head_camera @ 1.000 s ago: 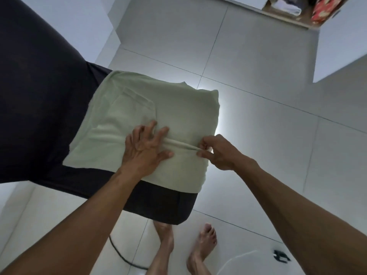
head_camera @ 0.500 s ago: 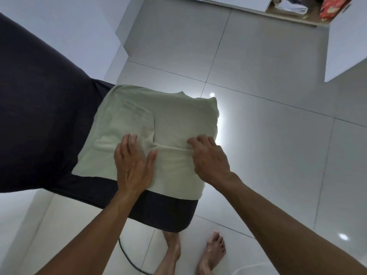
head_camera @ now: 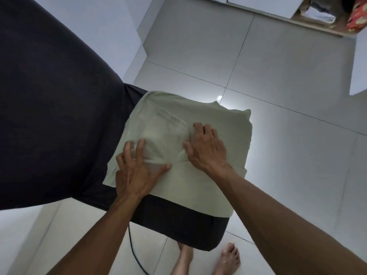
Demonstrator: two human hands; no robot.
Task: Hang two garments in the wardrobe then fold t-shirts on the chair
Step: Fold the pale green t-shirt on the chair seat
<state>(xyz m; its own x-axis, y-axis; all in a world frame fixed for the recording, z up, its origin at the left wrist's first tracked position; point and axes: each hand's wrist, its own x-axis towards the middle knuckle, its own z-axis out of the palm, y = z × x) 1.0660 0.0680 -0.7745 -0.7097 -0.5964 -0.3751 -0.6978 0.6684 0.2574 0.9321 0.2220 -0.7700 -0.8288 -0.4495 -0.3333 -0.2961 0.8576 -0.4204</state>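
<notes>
The t-shirt (head_camera: 208,187), pale green and partly folded, lies on the dark chair (head_camera: 178,225) seat, its near edge overhanging. Both grips are apart: left hand (head_camera: 135,171) and right hand (head_camera: 206,151) press flat, fingers spread. Smoothing outward from the crease should keep the next fold square.

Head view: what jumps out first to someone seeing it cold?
Two bare hands pressed flat on a pale green t-shirt draped over a dark chair seat at centre: the left hand with fingers spread at the near-left part, the right hand just beyond it. The chair's dark backrest fills the left side. Top right, an open wardrobe shelf holds folded clothes and a red patterned box.
</notes>
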